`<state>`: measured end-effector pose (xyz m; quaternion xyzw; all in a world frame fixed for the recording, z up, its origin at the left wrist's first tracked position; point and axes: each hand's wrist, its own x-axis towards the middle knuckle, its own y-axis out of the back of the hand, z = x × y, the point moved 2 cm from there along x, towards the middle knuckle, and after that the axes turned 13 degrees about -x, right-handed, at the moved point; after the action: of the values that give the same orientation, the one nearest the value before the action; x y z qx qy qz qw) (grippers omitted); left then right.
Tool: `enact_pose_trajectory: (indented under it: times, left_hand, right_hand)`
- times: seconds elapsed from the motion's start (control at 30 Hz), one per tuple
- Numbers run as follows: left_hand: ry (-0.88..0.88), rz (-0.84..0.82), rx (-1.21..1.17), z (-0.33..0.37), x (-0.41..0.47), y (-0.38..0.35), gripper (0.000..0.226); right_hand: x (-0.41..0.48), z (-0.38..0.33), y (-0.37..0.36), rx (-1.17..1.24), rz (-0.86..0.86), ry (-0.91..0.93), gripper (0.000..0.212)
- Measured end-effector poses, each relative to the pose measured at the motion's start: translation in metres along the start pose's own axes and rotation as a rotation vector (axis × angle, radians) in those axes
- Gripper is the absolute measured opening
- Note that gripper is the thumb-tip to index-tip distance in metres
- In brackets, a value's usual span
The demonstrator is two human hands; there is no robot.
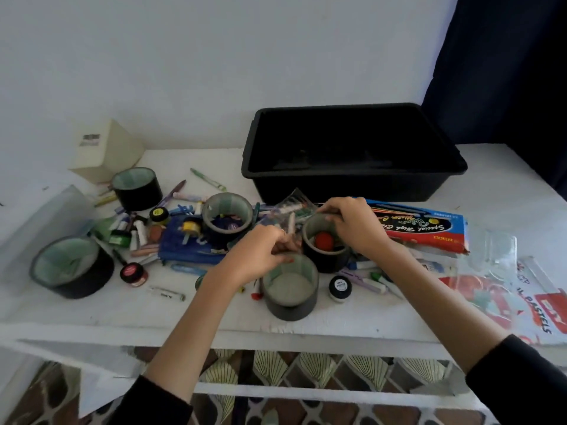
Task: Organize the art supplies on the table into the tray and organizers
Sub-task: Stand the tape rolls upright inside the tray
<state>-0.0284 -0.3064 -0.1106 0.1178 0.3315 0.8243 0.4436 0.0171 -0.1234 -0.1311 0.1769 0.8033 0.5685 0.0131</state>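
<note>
We are in the middle of sorting, filling the round organizers that stand in front of the black tray [337,187], which looks to have nothing in it yet. Our right hand [352,223] sits over the red-filled cup [325,262], just in front of the tray's near wall. Its fingers curl at the cup's far rim, and we cannot tell whether they grip the rim or a thin stick. Our left hand [260,256] is a little further in front of the tray, above the front cup [290,308]. Its fingertips are bunched as in a pinch, but what they hold is hidden. Loose crayons [372,282] lie scattered in front of the tray. Next, we judge, each hand needs to let go over a cup and then pick another stick.
</note>
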Motion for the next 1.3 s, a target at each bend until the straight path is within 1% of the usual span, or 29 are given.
enact_pose_trajectory:
  times: [0.13, 0.27, 0.33, 0.43, 0.57, 0.67, 0.73, 0.83, 0.93, 1.03, 1.13, 1.23, 1.3]
  left_hand:
    - [-0.010, 0.037, 0.023, 0.006, -0.001, 0.004, 0.022]
    - [-0.031, 0.174, -0.029, 0.014, -0.001, 0.025, 0.020]
    - [-0.045, 0.215, -0.072, 0.022, 0.000, 0.041, 0.018]
    - [-0.072, 0.259, -0.085, 0.034, 0.005, 0.069, 0.015]
    - [-0.095, 0.354, -0.091, 0.040, 0.023, 0.111, 0.012]
    - [-0.070, 0.444, -0.143, 0.033, 0.046, 0.138, 0.013]
    - [-0.033, 0.490, -0.152, 0.024, 0.066, 0.151, 0.009]
    - [0.046, 0.535, -0.248, 0.010, 0.096, 0.165, 0.005]
    - [0.107, 0.578, -0.302, -0.001, 0.128, 0.168, 0.010]
    - [0.135, 0.620, -0.258, -0.010, 0.161, 0.162, 0.016]
    - [0.153, 0.640, -0.222, -0.022, 0.194, 0.151, 0.012]
    - [0.151, 0.629, -0.163, -0.031, 0.222, 0.140, 0.006]
    - [0.154, 0.605, -0.132, -0.032, 0.235, 0.133, 0.009]
  right_hand:
    - [0.006, 0.002, -0.003, -0.015, 0.017, -0.060, 0.023]
    - [0.019, 0.005, 0.004, 0.176, 0.031, -0.121, 0.020]
    - [0.026, 0.002, 0.012, 0.204, 0.038, -0.120, 0.018]
    - [0.041, 0.001, 0.024, 0.249, 0.094, -0.153, 0.016]
    - [0.073, 0.008, 0.040, 0.384, 0.142, -0.272, 0.012]
    - [0.098, 0.015, 0.049, 0.461, 0.204, -0.359, 0.014]
    - [0.114, 0.021, 0.054, 0.496, 0.252, -0.416, 0.018]
    - [0.139, 0.033, 0.055, 0.496, 0.298, -0.510, 0.019]
    - [0.162, 0.044, 0.047, 0.470, 0.312, -0.595, 0.021]
    - [0.183, 0.053, 0.034, 0.431, 0.305, -0.696, 0.020]
    - [0.203, 0.058, 0.022, 0.405, 0.293, -0.767, 0.020]
    - [0.221, 0.062, 0.013, 0.365, 0.274, -0.804, 0.019]
    - [0.233, 0.065, 0.006, 0.346, 0.257, -0.818, 0.019]
